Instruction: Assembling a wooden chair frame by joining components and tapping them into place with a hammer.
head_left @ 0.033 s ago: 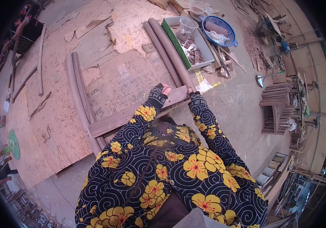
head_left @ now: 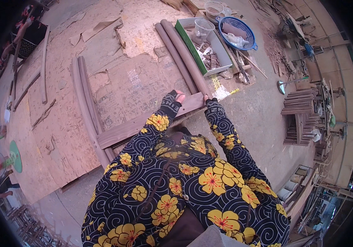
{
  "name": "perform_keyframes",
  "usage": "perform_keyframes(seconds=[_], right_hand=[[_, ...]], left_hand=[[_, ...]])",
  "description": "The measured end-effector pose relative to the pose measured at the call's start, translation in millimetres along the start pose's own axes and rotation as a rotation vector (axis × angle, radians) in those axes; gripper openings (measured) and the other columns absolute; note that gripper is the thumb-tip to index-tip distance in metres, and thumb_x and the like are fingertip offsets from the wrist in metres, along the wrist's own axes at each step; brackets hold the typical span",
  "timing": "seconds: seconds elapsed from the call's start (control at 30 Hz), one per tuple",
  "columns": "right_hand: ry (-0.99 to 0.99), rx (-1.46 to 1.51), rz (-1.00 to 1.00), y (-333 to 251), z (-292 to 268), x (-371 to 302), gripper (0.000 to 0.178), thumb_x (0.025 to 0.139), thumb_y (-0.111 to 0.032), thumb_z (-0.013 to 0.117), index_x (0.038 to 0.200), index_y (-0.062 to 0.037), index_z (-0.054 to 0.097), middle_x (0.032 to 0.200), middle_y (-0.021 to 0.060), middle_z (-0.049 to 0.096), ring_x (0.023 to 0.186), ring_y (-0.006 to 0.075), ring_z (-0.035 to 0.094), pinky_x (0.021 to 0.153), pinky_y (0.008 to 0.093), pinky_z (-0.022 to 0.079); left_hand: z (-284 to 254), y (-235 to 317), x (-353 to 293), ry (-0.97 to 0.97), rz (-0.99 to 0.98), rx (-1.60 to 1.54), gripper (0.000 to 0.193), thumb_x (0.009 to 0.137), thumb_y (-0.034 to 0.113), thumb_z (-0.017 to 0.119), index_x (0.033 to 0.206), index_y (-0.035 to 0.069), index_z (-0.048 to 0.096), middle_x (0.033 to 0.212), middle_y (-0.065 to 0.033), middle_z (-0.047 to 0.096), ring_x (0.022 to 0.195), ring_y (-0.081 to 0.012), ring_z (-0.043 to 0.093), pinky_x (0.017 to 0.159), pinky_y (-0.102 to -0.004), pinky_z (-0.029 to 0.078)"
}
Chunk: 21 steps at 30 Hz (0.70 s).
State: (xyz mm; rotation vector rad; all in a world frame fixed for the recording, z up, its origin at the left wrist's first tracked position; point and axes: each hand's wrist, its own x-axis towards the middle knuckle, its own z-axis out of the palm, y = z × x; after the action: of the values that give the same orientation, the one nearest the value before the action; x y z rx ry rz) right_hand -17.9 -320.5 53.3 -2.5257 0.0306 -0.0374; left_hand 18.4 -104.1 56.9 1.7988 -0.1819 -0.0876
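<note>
A flat brown wooden board (head_left: 137, 126) lies crosswise in front of me, with dark holes along it. Its left end meets a pair of long wooden rails (head_left: 86, 96); its right end meets another pair of rounded rails (head_left: 183, 55). Over the board near its right end, my left hand (head_left: 179, 97) is closed, fingers curled; what they hold, if anything, is hidden. At the board's right tip, where it joins the rail, my right hand (head_left: 206, 97) has its fingers closed on the board. Both wrists wear dark knitted cuffs with pale lettering.
A green-and-white box (head_left: 191, 47) with a clear plastic tub (head_left: 204, 29) and small wood pieces stands beyond the right rails. Beside it sits a blue basket (head_left: 253, 44). Stacked wood pieces (head_left: 299, 103) stand at right. Loose sticks (head_left: 44, 66) and a green fan (head_left: 15, 156) are at left.
</note>
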Motion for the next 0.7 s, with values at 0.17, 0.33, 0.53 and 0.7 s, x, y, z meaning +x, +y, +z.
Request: perform_keyframes(seconds=[0.17,0.33,0.53,0.7], right_hand=[[0.000,-0.006,0.011,2,-7,-9,0.032,0.083,-0.014,0.044,0.114,-0.0100,0.047,0.064,0.0025,0.051,0.049,0.0116,0.043,0.046,0.0219,0.038],[-0.026,0.018,-0.043,-4,-11,-11,0.032,0.083,-0.014,0.043,0.115,-0.0104,0.046,0.064,0.0022,0.050,0.048,0.0112,0.043,0.045,0.0218,0.038],[-0.080,0.081,-0.122,56,2,-6,0.032,0.083,-0.014,0.043,0.115,-0.0108,0.046,0.063,0.0019,0.050,0.047,0.0107,0.043,0.044,0.0217,0.038],[-0.383,0.437,-0.181,-5,25,15,0.034,0.084,-0.013,0.042,0.118,-0.0122,0.043,0.066,0.0022,0.053,0.043,0.0088,0.043,0.040,0.0210,0.037]], left_hand=[[0,-7,6,-0.012,0.002,0.030,0.023,0.079,0.026,0.054,0.087,0.005,0.053,0.061,-0.0017,0.052,0.053,-0.0096,0.049,0.050,-0.0235,0.041],[-13,-10,-6,0.084,0.125,-0.023,0.020,0.079,0.023,0.054,0.085,0.004,0.053,0.068,-0.0024,0.054,0.063,-0.0102,0.050,0.057,-0.0249,0.043],[-13,6,-31,0.134,-0.251,-0.594,0.016,0.078,0.021,0.056,0.083,0.007,0.052,0.061,-0.0011,0.051,0.048,-0.0075,0.044,0.043,-0.0230,0.039],[-55,5,-91,0.345,-0.207,-0.728,0.017,0.079,0.024,0.056,0.084,0.009,0.050,0.058,0.0001,0.049,0.039,-0.0060,0.038,0.034,-0.0212,0.033]])
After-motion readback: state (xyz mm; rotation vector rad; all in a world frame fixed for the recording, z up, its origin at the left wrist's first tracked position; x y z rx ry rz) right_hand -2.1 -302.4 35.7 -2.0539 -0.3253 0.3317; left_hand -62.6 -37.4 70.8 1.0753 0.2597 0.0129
